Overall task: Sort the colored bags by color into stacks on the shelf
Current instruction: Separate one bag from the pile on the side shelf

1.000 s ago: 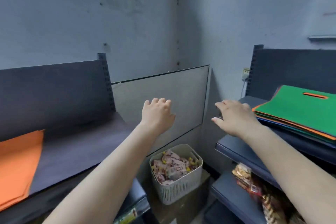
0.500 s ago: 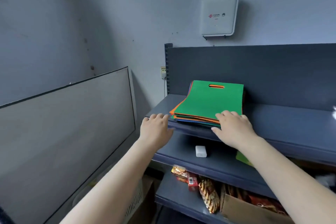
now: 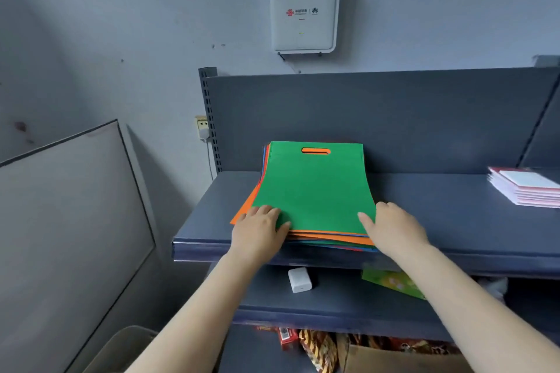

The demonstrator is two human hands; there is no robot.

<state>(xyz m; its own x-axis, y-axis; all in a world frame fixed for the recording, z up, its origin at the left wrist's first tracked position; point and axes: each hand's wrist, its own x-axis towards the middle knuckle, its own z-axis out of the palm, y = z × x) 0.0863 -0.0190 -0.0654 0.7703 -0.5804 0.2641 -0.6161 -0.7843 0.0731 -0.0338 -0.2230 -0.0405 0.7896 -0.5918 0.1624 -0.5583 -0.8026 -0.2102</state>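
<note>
A mixed stack of flat bags lies on the dark blue shelf (image 3: 454,221). Topmost is a green bag (image 3: 315,191) with an orange-showing handle slot; orange bags (image 3: 242,212) and blue and green edges stick out beneath it. My left hand (image 3: 260,230) rests on the green bag's near left corner, fingers fairly straight. My right hand (image 3: 394,228) rests on its near right corner, thumb on the green surface. Neither hand visibly grips a bag.
A stack of pink and white booklets (image 3: 527,189) sits at the shelf's right. A white charger (image 3: 300,279) and a green packet (image 3: 394,283) lie on the lower shelf. A grey panel (image 3: 66,236) leans at left. A white box (image 3: 303,13) hangs on the wall.
The view swung right from the left shelf to this one. Both hands moved forward and came down on the near corners of the green bag.
</note>
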